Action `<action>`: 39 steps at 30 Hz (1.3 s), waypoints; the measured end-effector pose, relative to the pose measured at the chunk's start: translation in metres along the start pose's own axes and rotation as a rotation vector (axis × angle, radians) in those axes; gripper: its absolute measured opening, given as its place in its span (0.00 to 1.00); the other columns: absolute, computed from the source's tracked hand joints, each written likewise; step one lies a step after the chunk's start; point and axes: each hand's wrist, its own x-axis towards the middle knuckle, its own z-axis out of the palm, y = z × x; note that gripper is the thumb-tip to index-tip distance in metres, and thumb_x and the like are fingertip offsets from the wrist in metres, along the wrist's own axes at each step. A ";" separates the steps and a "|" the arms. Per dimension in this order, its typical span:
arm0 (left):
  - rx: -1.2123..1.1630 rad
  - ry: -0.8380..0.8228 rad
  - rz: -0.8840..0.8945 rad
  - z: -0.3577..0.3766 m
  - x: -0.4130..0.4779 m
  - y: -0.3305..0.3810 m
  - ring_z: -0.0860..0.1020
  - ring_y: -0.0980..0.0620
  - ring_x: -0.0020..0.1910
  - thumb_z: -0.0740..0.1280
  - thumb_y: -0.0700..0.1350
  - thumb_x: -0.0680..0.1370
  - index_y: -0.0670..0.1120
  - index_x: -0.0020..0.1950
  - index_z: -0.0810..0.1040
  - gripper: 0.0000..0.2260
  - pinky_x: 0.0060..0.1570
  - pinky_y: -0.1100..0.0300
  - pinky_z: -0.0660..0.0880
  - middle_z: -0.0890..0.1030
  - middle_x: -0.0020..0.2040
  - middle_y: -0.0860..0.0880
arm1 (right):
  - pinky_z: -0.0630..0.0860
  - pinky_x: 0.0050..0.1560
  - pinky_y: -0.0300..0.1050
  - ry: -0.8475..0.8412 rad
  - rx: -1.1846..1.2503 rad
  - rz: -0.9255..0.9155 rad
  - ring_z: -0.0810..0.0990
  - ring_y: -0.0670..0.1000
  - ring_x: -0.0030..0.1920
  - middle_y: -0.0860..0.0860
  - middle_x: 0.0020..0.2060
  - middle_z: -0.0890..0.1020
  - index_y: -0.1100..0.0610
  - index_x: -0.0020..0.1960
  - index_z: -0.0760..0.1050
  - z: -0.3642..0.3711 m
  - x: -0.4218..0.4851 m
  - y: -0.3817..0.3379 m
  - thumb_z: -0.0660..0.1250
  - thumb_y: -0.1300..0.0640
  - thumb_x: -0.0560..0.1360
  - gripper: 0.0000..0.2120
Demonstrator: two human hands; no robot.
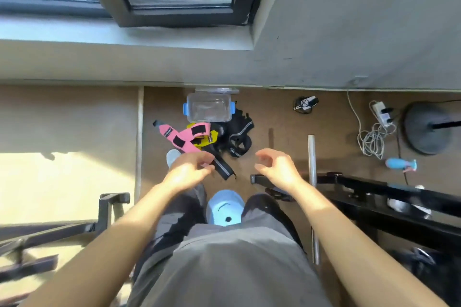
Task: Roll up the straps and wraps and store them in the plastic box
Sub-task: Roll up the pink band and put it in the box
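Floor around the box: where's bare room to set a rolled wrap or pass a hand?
Bare floor between the black straps and the metal bar, and between the pale floor strip and the plastic box. Crowded on the box's near side: pink wraps and black straps pile against it.

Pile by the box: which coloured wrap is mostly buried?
The yellow wrap. Only patches of it show from under the pink wraps, which lie on top in plain view, just this side of the plastic box.

The person wears a grey shirt (224, 269), dark grey trousers (174, 212) and light blue shoes (224, 207), one black-dotted.
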 end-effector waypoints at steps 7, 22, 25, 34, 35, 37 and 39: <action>-0.013 -0.038 -0.012 -0.074 0.081 -0.061 0.81 0.56 0.54 0.69 0.53 0.78 0.56 0.63 0.83 0.14 0.60 0.55 0.78 0.85 0.58 0.57 | 0.79 0.62 0.48 -0.047 -0.136 -0.019 0.81 0.48 0.54 0.48 0.56 0.83 0.51 0.66 0.79 0.018 0.083 -0.083 0.73 0.54 0.77 0.17; -0.160 0.005 -0.200 -0.001 0.298 -0.207 0.81 0.51 0.58 0.70 0.47 0.80 0.49 0.66 0.81 0.15 0.57 0.58 0.74 0.84 0.61 0.52 | 0.78 0.60 0.53 -0.298 -0.319 -0.027 0.81 0.53 0.49 0.51 0.51 0.82 0.56 0.65 0.80 0.141 0.380 -0.007 0.73 0.56 0.77 0.17; -0.121 0.018 -0.213 0.047 0.353 -0.244 0.81 0.49 0.62 0.70 0.48 0.79 0.48 0.67 0.80 0.17 0.61 0.53 0.76 0.83 0.65 0.51 | 0.78 0.61 0.53 -0.315 -0.318 -0.016 0.82 0.54 0.51 0.53 0.53 0.83 0.56 0.65 0.79 0.183 0.437 0.049 0.72 0.56 0.77 0.17; 0.185 0.123 -0.088 0.175 0.478 -0.343 0.74 0.40 0.68 0.67 0.62 0.71 0.47 0.76 0.71 0.36 0.66 0.43 0.71 0.76 0.70 0.45 | 0.76 0.63 0.53 -0.264 -0.417 -0.262 0.77 0.55 0.61 0.51 0.62 0.78 0.54 0.70 0.75 0.310 0.542 0.184 0.74 0.52 0.76 0.24; 0.229 0.134 -0.057 0.183 0.486 -0.352 0.74 0.39 0.67 0.68 0.63 0.71 0.47 0.76 0.71 0.36 0.66 0.44 0.71 0.76 0.69 0.44 | 0.75 0.62 0.54 -0.248 -0.441 -0.310 0.76 0.56 0.61 0.52 0.62 0.78 0.54 0.70 0.75 0.322 0.550 0.196 0.75 0.51 0.75 0.24; 0.335 0.171 0.024 0.192 0.500 -0.368 0.73 0.39 0.65 0.72 0.63 0.72 0.47 0.76 0.70 0.37 0.63 0.44 0.70 0.75 0.67 0.43 | 0.75 0.59 0.54 -0.171 -0.484 -0.378 0.74 0.56 0.59 0.51 0.61 0.78 0.54 0.69 0.75 0.340 0.564 0.216 0.75 0.49 0.74 0.26; 0.459 0.212 0.098 0.194 0.508 -0.382 0.73 0.39 0.61 0.73 0.66 0.71 0.48 0.76 0.69 0.39 0.59 0.44 0.70 0.74 0.63 0.43 | 0.76 0.58 0.53 -0.072 -0.518 -0.438 0.73 0.56 0.58 0.51 0.60 0.78 0.55 0.70 0.75 0.350 0.576 0.233 0.76 0.48 0.73 0.28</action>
